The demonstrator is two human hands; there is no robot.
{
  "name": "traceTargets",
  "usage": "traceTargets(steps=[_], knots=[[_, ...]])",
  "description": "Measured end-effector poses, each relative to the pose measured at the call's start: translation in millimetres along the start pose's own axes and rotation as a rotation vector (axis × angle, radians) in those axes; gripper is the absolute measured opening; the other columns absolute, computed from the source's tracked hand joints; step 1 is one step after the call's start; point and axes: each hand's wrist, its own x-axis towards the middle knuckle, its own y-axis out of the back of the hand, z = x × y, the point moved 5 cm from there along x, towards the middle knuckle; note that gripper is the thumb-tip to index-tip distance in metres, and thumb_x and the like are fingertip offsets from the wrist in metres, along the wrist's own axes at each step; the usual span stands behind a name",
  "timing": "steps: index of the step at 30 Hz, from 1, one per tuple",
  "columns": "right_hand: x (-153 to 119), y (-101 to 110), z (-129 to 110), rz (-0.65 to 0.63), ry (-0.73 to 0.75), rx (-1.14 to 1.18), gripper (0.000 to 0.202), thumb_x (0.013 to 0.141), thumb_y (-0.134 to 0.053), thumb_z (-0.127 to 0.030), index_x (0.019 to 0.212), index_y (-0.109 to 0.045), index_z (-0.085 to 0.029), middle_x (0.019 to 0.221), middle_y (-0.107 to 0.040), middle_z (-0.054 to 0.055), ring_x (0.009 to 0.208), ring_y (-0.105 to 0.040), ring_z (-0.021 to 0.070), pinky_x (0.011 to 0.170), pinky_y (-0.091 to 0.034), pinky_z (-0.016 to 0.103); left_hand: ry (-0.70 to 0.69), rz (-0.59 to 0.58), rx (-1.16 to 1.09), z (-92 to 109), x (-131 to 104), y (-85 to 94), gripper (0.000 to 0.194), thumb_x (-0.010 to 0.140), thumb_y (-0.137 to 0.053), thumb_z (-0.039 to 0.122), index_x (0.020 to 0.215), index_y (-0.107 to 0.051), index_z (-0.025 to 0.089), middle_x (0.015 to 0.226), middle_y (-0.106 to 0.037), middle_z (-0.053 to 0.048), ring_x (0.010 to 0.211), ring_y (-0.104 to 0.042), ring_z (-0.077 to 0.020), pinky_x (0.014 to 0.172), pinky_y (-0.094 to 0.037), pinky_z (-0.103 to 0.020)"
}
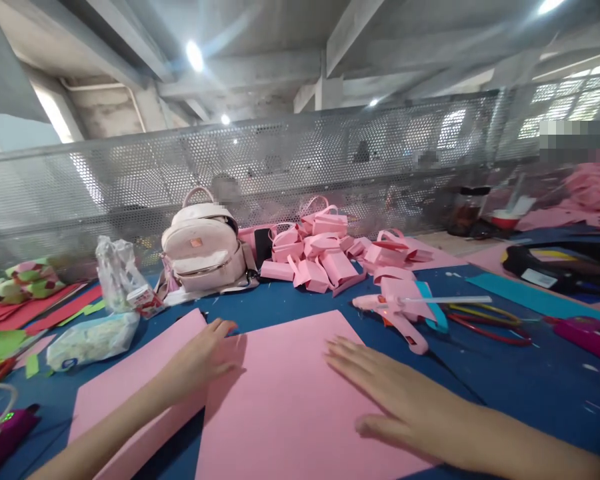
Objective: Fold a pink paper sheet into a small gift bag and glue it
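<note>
A large pink sheet [290,393] lies on the blue table in front of me, and a second pink sheet [145,373] lies to its left. My left hand [203,363] is over the seam between the two sheets, its fingers apart and nothing gripped. Over the right part of the large sheet, my right hand [385,387] is spread palm down, slightly blurred, and holds nothing. Whether either palm presses on the paper is hard to tell. A pink glue gun [393,313] with a clear glue stick rests just beyond my right hand.
Behind the sheets stand a pale backpack [205,247] and a heap of folded pink pieces [320,253]. Plastic bags [95,340] are at left. Scissors [495,320] and a magenta device [587,337] lie right. A perforated metal screen [290,160] runs along the back.
</note>
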Motion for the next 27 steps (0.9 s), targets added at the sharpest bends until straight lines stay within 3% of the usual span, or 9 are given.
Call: traceTargets(steps=[4,9,15,17,20,22,27], knots=[[12,-5,-6,-0.074,-0.009,0.001,0.075,0.089,-0.066,-0.047,0.152,-0.032,-0.028,0.161,-0.024,0.005,0.149,-0.021,0.0317,0.122,-0.017,0.049,0.004,-0.060,0.001,-10,32,-5.5,0.049,0.064,-0.080,0.043,0.101,-0.059,0.020,0.103,-0.064,-0.007,0.091,-0.062,-0.0271,0.078,-0.048,-0.034],[20,-5,8,-0.086,-0.039,-0.023,0.073,0.091,-0.063,-0.046,0.153,-0.031,-0.027,0.161,-0.024,0.006,0.149,-0.020,0.0310,0.122,-0.017,0.048,0.009,-0.117,-0.017,-11,40,-0.8,0.035,0.060,-0.081,0.040,0.075,-0.057,0.020,0.080,-0.059,-0.001,0.073,-0.055,-0.0219,0.063,-0.036,-0.028],[28,-5,6,-0.120,-0.039,-0.003,0.071,0.092,-0.062,-0.043,0.154,-0.033,-0.022,0.162,-0.023,0.009,0.150,-0.017,0.0306,0.122,-0.017,0.050,-0.017,-0.093,-0.142,1,41,-3.0,0.018,0.068,-0.065,0.026,0.079,-0.052,0.021,0.084,-0.061,0.001,0.080,-0.056,-0.0198,0.068,-0.038,-0.026],[32,-5,3,-0.168,-0.068,0.002,0.076,0.091,-0.063,-0.041,0.155,-0.028,-0.021,0.164,-0.017,0.009,0.151,-0.012,0.0299,0.122,-0.016,0.050,-0.045,-0.070,-0.183,6,41,-6.9,0.010,0.070,-0.054,0.018,0.077,-0.048,0.021,0.079,-0.059,0.002,0.075,-0.055,-0.0169,0.066,-0.039,-0.024],[40,-7,-1,-0.177,-0.073,-0.033,0.084,0.090,-0.065,-0.036,0.158,-0.018,-0.021,0.165,-0.007,0.007,0.152,-0.005,0.0278,0.122,-0.014,0.049,-0.095,-0.016,-0.208,12,37,-8.6,0.015,0.068,-0.042,0.010,0.075,-0.041,0.023,0.072,-0.052,0.005,0.067,-0.049,-0.0136,0.061,-0.035,-0.023],[47,-5,-4,-0.091,-0.017,-0.127,0.088,0.089,-0.065,-0.029,0.159,-0.013,-0.021,0.166,-0.003,0.007,0.152,-0.002,0.0270,0.123,-0.014,0.048,-0.119,0.031,-0.204,13,33,-6.4,0.016,0.069,-0.039,0.009,0.075,-0.036,0.023,0.070,-0.046,0.006,0.064,-0.044,-0.0128,0.059,-0.032,-0.023],[61,7,-23,0.308,0.210,-0.520,0.089,0.086,-0.063,-0.011,0.159,-0.013,-0.019,0.166,-0.006,0.011,0.152,-0.002,0.0280,0.123,-0.013,0.050,-0.177,0.098,-0.176,14,21,-3.4,0.018,0.079,-0.035,0.008,0.076,-0.030,0.025,0.068,-0.042,0.007,0.059,-0.041,-0.0118,0.057,-0.031,-0.022]])
